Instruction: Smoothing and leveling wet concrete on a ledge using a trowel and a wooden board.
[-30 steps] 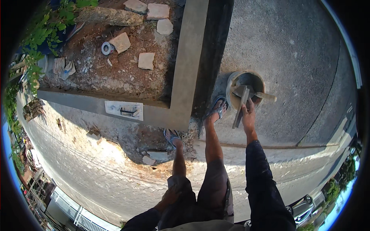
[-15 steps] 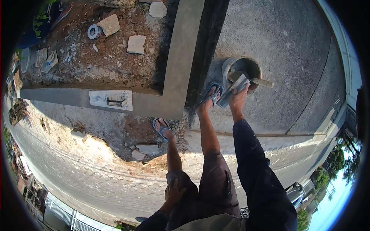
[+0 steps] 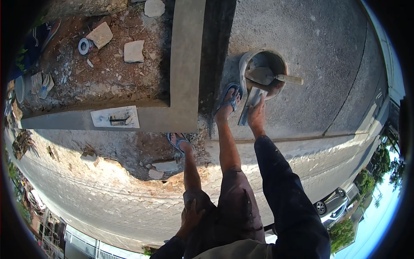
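Observation:
My right hand (image 3: 257, 115) is closed around a flat, rectangular plastering trowel (image 3: 250, 105), tilted at the near side of a round mortar bucket (image 3: 244, 64). The plate's far end overlaps the bucket's near rim; whether they touch I cannot tell. Inside the bucket lies a pointed trowel (image 3: 261, 76), its wooden handle sticking out over the right rim. My left hand (image 3: 192, 214) rests on my left thigh with its fingers spread, holding nothing. A white plastering float (image 3: 102, 118) with a dark handle lies on the smooth grey ledge (image 3: 157, 118) at left.
The ledge turns a corner and runs away from me, around a bed of reddish soil with stone slabs (image 3: 134, 51) and a tape-like ring (image 3: 85, 45). My sandalled feet stand either side of the corner. Concrete paving (image 3: 319, 64) spreads right; a parked car (image 3: 332, 202) is behind.
My right hand and the plastering trowel have drawn back toward me from over the bucket, uncovering more of the pointed trowel inside. The view has shifted slightly; my left hand stays on my thigh.

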{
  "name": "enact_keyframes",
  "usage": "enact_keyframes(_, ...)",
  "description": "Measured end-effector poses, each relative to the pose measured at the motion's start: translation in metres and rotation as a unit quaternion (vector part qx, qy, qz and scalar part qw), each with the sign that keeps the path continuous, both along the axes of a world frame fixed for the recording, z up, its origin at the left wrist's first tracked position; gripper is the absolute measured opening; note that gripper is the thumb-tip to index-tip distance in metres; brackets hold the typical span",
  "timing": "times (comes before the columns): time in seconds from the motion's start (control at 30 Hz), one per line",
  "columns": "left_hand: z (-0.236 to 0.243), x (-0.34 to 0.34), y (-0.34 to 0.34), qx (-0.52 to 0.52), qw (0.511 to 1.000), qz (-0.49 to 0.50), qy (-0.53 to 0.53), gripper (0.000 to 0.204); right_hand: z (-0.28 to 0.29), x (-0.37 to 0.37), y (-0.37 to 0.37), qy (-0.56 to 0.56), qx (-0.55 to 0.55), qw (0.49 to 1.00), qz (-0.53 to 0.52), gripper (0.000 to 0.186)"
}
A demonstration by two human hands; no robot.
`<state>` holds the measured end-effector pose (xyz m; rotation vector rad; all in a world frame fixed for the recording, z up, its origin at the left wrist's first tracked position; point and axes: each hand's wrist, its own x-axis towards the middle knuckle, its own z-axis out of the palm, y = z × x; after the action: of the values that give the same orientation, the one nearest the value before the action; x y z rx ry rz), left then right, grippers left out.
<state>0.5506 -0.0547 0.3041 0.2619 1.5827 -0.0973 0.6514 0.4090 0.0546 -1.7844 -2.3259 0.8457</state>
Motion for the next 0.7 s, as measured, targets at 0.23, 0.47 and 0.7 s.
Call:
enact_keyframes(0.23,-0.004,-0.005,0.001,-0.001,0.999,-0.035,-0.006,0.087,0.019,0.069,-0.084,-0.034,-0.123,0.990,-0.053,0.080)
enact_keyframes(0.47,-0.008,-0.006,-0.019,0.029,0.999,-0.027,0.013,0.086,0.008,0.015,-0.001,0.035,-0.051,0.994,-0.085,0.070)
enact_keyframes(0.7,-0.010,-0.001,-0.007,0.044,0.999,-0.015,0.010,0.085,0.000,0.026,0.023,-0.042,-0.015,0.998,0.044,0.069)
